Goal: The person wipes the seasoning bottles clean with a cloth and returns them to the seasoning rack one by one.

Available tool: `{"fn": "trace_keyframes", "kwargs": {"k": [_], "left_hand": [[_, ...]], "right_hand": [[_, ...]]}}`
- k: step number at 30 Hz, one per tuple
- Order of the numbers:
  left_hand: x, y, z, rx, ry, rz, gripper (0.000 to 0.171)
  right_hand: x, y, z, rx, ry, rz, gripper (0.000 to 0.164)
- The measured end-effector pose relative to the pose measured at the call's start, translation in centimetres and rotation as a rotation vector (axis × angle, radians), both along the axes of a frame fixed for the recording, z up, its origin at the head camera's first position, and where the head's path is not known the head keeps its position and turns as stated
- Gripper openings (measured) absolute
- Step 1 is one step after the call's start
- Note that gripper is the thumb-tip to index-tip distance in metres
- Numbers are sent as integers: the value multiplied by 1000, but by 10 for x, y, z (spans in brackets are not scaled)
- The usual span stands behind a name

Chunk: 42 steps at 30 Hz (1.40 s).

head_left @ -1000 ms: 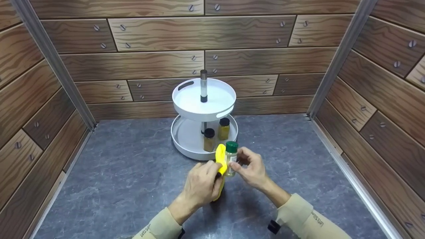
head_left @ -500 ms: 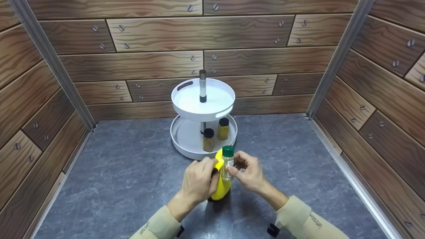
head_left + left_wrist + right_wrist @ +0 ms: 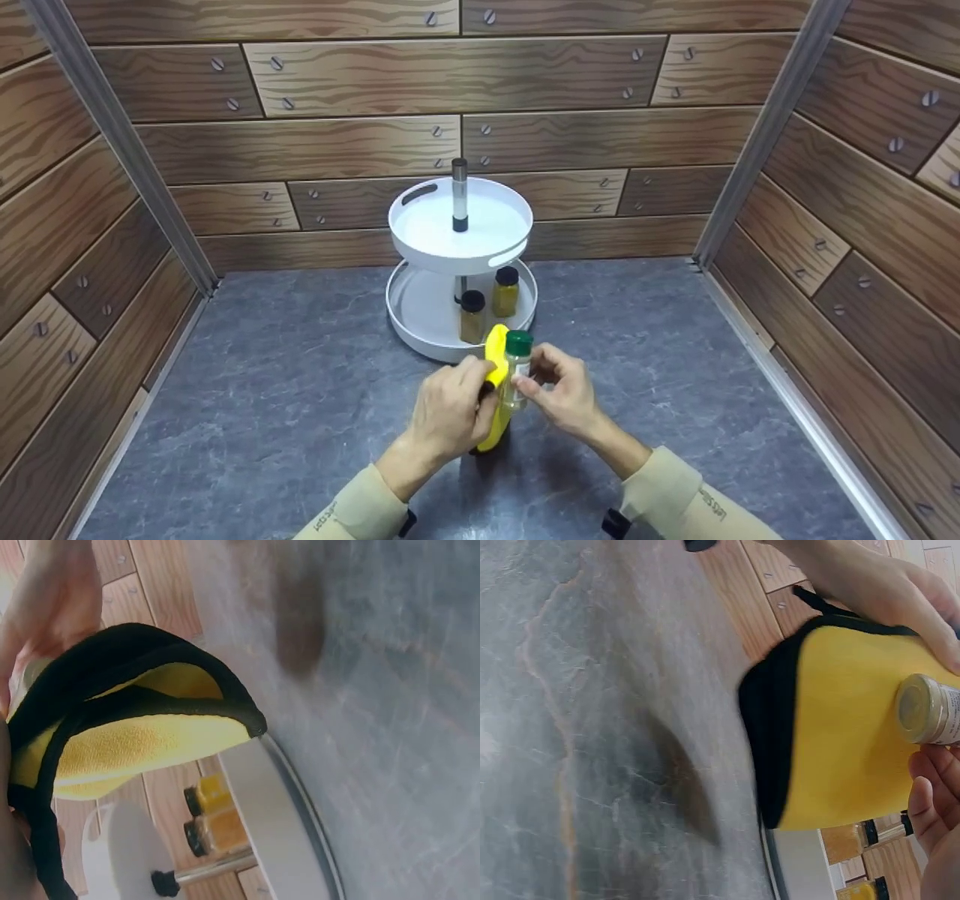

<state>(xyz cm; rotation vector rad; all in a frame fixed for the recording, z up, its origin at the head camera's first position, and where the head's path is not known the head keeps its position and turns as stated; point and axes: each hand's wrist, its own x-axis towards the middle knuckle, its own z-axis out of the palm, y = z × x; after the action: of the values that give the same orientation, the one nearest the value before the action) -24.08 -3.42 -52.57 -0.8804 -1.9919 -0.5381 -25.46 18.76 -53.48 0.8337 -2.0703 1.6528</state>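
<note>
A yellow cloth (image 3: pixel 495 352) with black edging hangs from my left hand (image 3: pixel 448 401), which grips its upper edge. In the left wrist view the cloth (image 3: pixel 142 746) is folded over and its lower edge hangs above the table. My right hand (image 3: pixel 568 390) holds a small spice jar (image 3: pixel 517 360) with a green cap, upright, fingers and thumb around its sides. The jar's left side lies against the cloth. From the right wrist view, the jar's base (image 3: pixel 916 709) shows in front of the cloth's broad yellow face. A white label on the jar is partly covered by my fingers.
Just beyond my hands stands a white two-tier round stand (image 3: pixel 401 330) with a central post. Its lower tier bears a brown spice jar (image 3: pixel 472 322) and a yellow one (image 3: pixel 506 296), both black-capped. Wood-patterned walls (image 3: pixel 360 75) enclose the grey tabletop (image 3: pixel 285 390).
Over the last second the spice jar has dropped slightly and shifted a little left. The cloth has turned to show more of its face, then back to a narrower side. Both hands keep their grip.
</note>
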Motion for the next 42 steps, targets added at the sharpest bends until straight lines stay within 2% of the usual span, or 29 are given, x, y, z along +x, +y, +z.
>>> {"fn": "trace_keyframes", "kwargs": {"k": [7,13,20,27,33,38,42], "left_hand": [[9,7,-8,-32,-24,-34,25],[8,6,-7,-30,-41,-9,25],[5,0,-6,-2,-33,24,25],[3,-7,-4,40,-24,51,24],[2,-11,-2,52,-24,68,25],[1,-12,-3,62,-13,76,23],[1,-12,-2,65,-12,77,23]], "right_hand": [[-9,6,8,-38,35,-59,14],[-13,11,9,-27,20,-98,14],[-14,27,-2,5,16,-145,20],[-14,46,-21,82,14,-264,24],[-14,60,-38,165,-94,-338,29],[-14,70,-49,286,-212,-386,30],[-14,74,-56,393,-252,-434,30]]}}
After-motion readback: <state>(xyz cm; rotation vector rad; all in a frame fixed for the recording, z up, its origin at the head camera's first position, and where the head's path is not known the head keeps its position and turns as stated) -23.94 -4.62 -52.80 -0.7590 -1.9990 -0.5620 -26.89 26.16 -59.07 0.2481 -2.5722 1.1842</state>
